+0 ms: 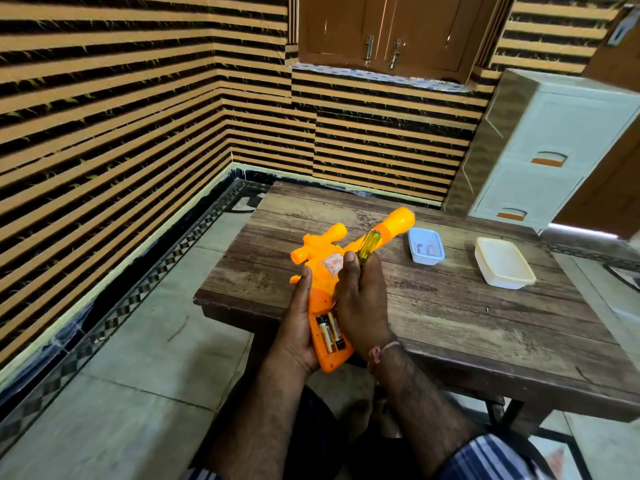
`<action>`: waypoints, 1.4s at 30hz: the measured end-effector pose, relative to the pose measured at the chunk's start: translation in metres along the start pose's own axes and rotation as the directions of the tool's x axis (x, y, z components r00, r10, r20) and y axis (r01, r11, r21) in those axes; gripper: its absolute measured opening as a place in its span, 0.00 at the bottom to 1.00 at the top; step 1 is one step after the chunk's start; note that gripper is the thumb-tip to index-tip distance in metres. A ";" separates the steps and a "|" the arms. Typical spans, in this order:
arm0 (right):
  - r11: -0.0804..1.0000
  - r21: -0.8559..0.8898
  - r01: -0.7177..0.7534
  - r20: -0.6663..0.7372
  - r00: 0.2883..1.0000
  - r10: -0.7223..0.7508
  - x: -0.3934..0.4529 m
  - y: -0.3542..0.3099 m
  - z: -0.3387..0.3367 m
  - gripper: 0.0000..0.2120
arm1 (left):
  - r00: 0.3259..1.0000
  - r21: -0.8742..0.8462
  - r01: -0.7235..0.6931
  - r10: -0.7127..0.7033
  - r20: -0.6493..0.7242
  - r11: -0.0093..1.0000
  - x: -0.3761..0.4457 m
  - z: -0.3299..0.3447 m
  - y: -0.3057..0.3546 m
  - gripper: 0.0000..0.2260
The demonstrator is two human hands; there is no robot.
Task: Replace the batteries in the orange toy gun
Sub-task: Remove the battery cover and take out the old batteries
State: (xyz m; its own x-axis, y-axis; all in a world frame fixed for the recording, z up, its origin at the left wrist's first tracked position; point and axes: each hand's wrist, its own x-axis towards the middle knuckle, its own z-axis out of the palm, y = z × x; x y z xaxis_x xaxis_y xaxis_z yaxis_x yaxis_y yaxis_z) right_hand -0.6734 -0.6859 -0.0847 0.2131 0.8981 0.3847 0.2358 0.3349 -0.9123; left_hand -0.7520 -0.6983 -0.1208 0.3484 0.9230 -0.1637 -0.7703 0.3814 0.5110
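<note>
Home room: cupboard (383,29), drawer unit (550,150)

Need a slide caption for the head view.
Left hand holds orange toy gun, batteries exposed; right hand grips yellow-handled screwdriver.

A bright orange plastic toy gun (322,271) carries two black-and-gold cylindrical batteries (330,332), with a translucent yellow-green screwdriver handle (369,245) across it. On the brown wood-grain bench (450,306), at two o'clock, sit a pale blue plastic tub (425,245) and a cream-white plastic tub (504,263). Tan-and-black horizontal stripes pattern the wall (121,116).
</note>
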 end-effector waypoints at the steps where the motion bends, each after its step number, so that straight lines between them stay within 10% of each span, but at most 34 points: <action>1: 1.000 -0.006 0.004 -0.008 1.000 -0.004 0.000 0.000 0.000 0.14 | 1.000 -0.003 0.001 -0.001 -0.004 1.000 0.000 0.000 0.000 0.30; 33: 0.976 0.181 -0.124 -0.033 0.991 0.132 0.008 -0.026 -0.022 0.12 | 0.997 0.083 -0.044 0.049 -0.054 0.996 0.011 -0.014 0.000 0.32; 42: 0.826 -0.563 -0.015 0.305 0.925 0.225 -0.026 -0.027 -0.032 0.10 | 0.999 0.029 -0.027 0.028 -0.040 0.999 0.004 -0.004 0.004 0.31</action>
State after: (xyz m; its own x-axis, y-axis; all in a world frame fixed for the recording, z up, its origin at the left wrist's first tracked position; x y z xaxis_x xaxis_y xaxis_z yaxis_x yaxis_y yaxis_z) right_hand -0.6551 -0.7277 -0.0655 -0.0390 0.9934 0.1080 0.7255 0.1025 -0.6806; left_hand -0.7556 -0.6930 -0.1231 0.3050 0.9346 -0.1827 -0.7638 0.3547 0.5392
